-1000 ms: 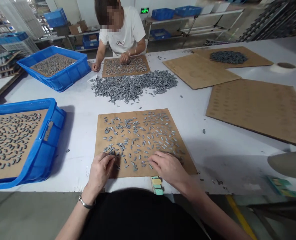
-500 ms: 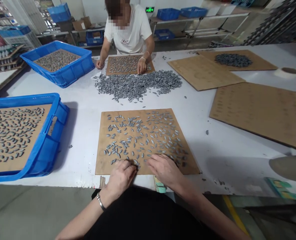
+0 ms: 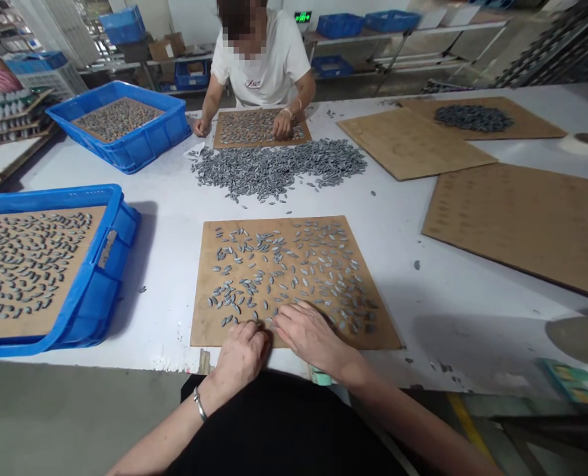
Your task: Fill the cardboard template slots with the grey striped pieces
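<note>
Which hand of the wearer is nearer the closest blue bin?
The left. The left hand is at the brown board's near edge, right of the blue bin; the right hand is farther right.

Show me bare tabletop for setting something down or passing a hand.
Left: white tabletop between near blue bin and near board, a stray piece by the bin. Right: between near board and marked board, another stray piece. Crowded: near board, with pieces beyond left hand and right hand; grey pile.
</note>
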`<state>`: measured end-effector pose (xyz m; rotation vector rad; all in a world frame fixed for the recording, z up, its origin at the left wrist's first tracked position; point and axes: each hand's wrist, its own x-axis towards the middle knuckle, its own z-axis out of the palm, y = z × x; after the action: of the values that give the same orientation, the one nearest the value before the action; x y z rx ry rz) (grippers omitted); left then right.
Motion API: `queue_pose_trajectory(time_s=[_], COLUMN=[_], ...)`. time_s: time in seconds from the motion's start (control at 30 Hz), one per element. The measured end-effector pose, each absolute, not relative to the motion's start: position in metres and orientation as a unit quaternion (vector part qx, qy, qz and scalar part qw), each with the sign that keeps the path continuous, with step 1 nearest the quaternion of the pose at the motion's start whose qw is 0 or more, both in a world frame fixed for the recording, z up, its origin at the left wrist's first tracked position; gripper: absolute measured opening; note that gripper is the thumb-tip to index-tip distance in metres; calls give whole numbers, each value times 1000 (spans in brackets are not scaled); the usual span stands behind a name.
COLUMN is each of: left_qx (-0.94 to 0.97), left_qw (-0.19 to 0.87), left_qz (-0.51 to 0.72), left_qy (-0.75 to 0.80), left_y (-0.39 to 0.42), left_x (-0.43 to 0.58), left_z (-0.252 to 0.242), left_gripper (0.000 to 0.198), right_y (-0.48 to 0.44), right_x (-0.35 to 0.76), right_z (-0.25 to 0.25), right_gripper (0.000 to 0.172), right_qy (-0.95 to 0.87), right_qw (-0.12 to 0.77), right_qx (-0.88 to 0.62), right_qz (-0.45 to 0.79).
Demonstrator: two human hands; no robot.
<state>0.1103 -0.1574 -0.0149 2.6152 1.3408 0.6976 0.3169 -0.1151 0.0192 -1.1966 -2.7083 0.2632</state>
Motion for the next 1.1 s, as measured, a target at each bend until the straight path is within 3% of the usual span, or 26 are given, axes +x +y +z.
queue_pose_trajectory(time_s=[0.43, 0.63, 0.8, 1.1], left_qx=[874, 861, 815, 809], left_qw=[82, 78, 73, 58], left_qz=[197, 222, 262, 117], left_qy=[437, 452, 513, 573], left_y=[-145, -145, -127, -95], left_x=[140, 138, 117, 132], left_z=[-12, -11, -4, 16], left_gripper=[18, 19, 23, 14], right_y=[-102, -101, -91, -68], right_x=[322, 324, 334, 336], right_z=[52, 46, 41, 38], right_gripper=[22, 19, 16, 24], right_qy=[-842, -841, -834, -825], right_qw=[-65, -37, 43, 86], right_qx=[-507, -508, -522, -549], right_qz=[172, 181, 175, 107])
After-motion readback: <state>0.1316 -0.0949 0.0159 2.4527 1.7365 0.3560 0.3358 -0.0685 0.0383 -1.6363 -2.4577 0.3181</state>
